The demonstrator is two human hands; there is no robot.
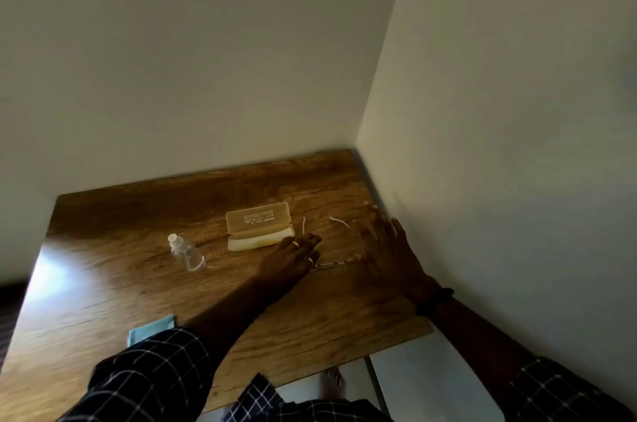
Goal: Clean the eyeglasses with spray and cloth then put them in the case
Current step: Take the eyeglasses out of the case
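Lying between both hands on the table, the glasses are blurred and partly hidden; left hand grip unclear, right hand fingers spread, case open.

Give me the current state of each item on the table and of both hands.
Glasses case: open, empty as far as visible.
Spray bottle: lying on its side, cap on.
Cloth: flat at the near edge, partly under the sleeve.
Eyeglasses: on the table between the hands.
Left hand: fingers at the frame; grip unclear.
Right hand: open, spread flat.
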